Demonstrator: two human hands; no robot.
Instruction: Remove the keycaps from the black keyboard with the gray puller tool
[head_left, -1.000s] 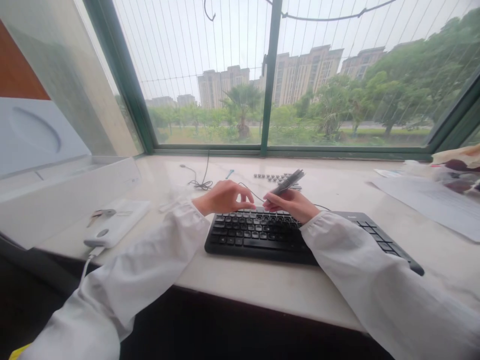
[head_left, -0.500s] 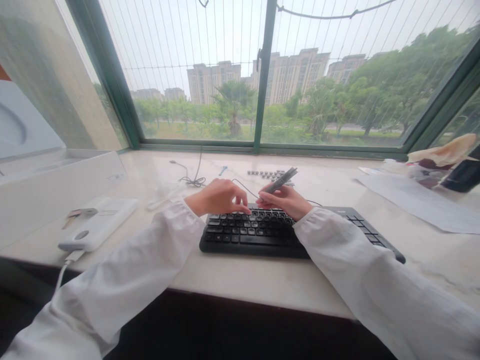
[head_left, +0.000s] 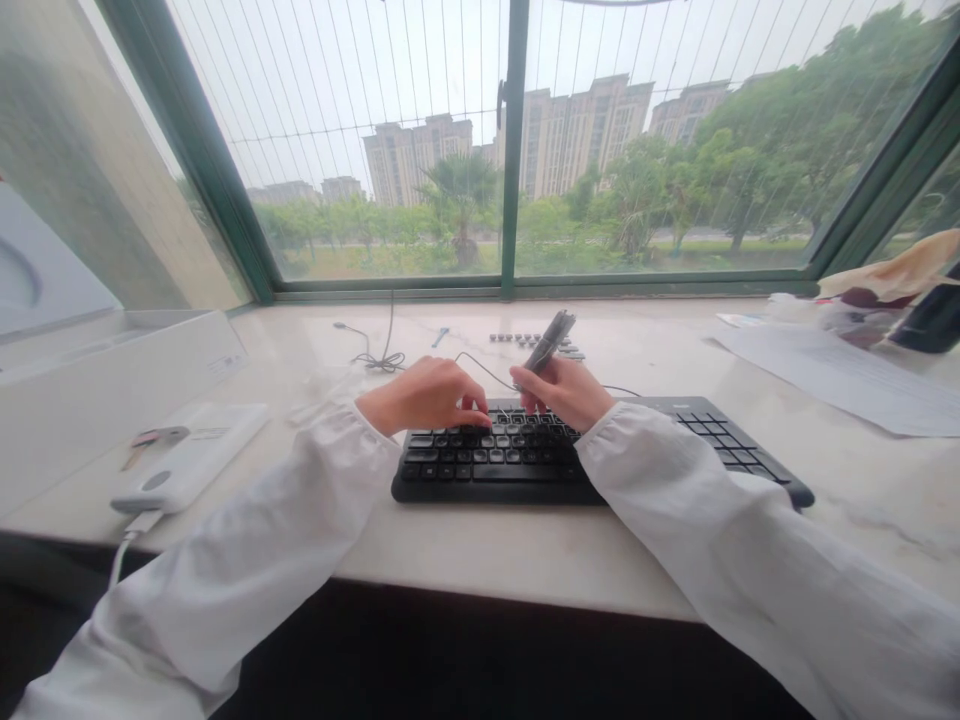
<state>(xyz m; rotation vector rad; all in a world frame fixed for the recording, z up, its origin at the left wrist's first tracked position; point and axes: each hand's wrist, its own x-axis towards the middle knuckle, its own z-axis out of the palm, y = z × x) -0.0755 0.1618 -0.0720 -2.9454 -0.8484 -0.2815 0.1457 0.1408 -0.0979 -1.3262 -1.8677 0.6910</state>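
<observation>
A black keyboard [head_left: 525, 474] lies on the pale sill, with several keys in its middle lacking their caps. My left hand [head_left: 426, 392] rests over its upper left part, fingers curled and thumb and forefinger close together at the keys. Whatever may be between those fingertips is too small to make out. Held slantwise in my right hand [head_left: 574, 393] is a dark grey stick-like tool [head_left: 551, 340], its top leaning up and right. Thin pale strands show near its lower end, just above the bare keys. Behind the hands lie several loose keycaps [head_left: 517, 339].
At left are an open white box [head_left: 187, 345] and a white power bank [head_left: 176, 480] with a key [head_left: 142, 445] on it. A coiled cable [head_left: 381, 361] and a small blue piece [head_left: 440, 337] lie behind. Papers [head_left: 817, 375] are at right, below the window.
My right hand has tipped the tool more upright and brought its lower end down toward the keys. My left hand stays at the keyboard. The view has shifted slightly.
</observation>
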